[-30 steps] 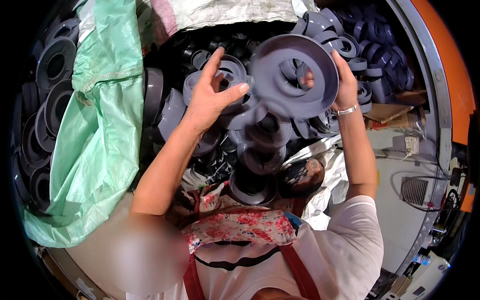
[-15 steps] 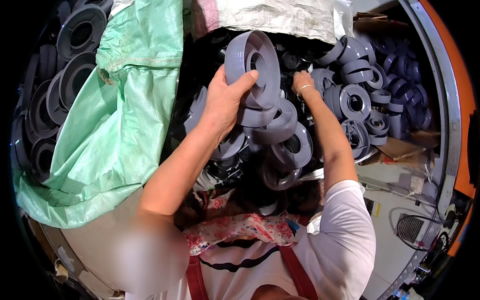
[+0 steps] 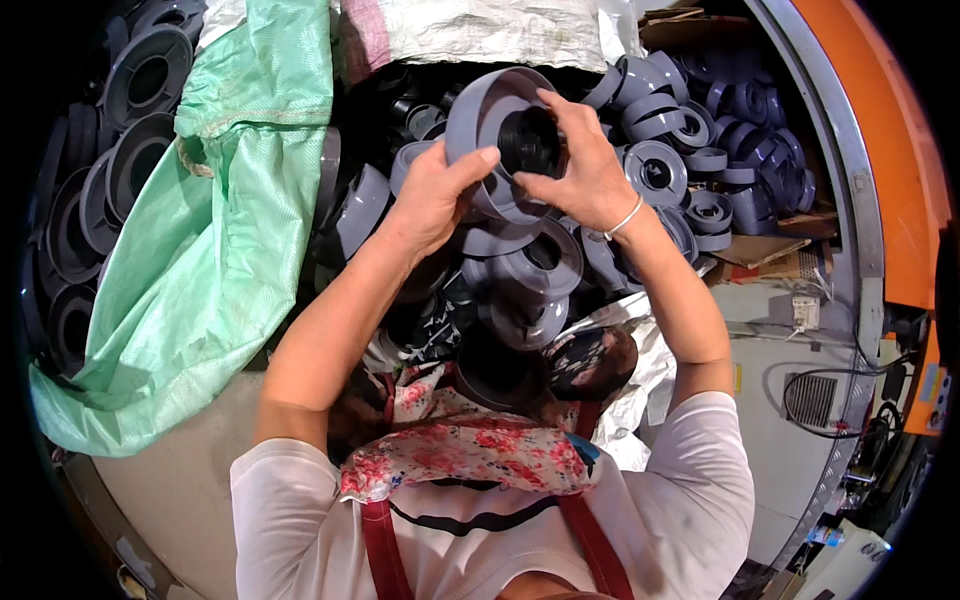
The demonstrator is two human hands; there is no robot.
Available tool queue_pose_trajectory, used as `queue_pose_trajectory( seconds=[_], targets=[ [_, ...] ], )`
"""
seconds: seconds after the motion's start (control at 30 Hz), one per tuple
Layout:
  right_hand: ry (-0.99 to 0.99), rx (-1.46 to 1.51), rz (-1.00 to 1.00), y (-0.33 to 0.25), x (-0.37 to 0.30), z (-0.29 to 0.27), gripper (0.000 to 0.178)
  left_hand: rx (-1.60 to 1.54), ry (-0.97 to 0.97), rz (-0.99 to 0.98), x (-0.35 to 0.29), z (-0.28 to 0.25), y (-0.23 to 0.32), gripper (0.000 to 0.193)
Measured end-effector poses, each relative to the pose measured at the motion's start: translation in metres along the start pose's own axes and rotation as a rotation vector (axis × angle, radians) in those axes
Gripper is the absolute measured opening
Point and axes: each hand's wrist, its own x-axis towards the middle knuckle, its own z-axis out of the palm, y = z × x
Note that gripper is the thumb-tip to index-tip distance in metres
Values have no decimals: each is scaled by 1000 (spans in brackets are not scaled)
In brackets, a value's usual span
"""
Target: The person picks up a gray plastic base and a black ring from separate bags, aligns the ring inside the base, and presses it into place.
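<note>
A grey round plastic part (image 3: 470,112), with a deep rim and a smaller ring at its centre, is held up and tilted. My left hand (image 3: 432,195) grips its left side, thumb over the near edge and the other fingers hidden behind. At the part's centre sits a black ring-shaped piece (image 3: 528,140). My right hand (image 3: 595,175) pinches this black piece between thumb and fingers. Whether the piece is seated in the grey part or only held against it, I cannot tell. Below my hands lie several similar grey parts (image 3: 540,262) in a heap.
More grey round parts (image 3: 656,172) are piled to the right, and larger ones (image 3: 148,78) at far left. A green woven sack (image 3: 235,235) hangs open on the left. A white sack (image 3: 480,32) lies behind the black pieces (image 3: 425,122). An orange panel (image 3: 870,150) edges the right.
My right hand has come up from among the black pieces with a black ring-shaped piece and brought it to the grey part's centre. My left hand still holds the grey part, now turned more face-on.
</note>
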Motion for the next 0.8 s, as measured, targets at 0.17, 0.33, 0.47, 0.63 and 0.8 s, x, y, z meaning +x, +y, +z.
queue_pose_trajectory(
  seconds=[0.17,0.33,0.47,0.63,0.8],
  targets=[
    [-188,-417,-227,-16,-7,-16,70,83,-76,-93,-6,-3,6,38],
    [-298,-641,-488,-30,-12,-25,76,6,-164,-187,-14,-2,14,38],
    [-131,-260,12,-24,-20,-15,72,-21,-153,-114,-22,5,4,39],
    [-556,489,896,-10,-9,-29,77,124,-122,7,-19,-1,-7,40],
    [-250,242,613,-21,-17,-18,69,102,-71,8,-24,4,-6,39]
  ],
)
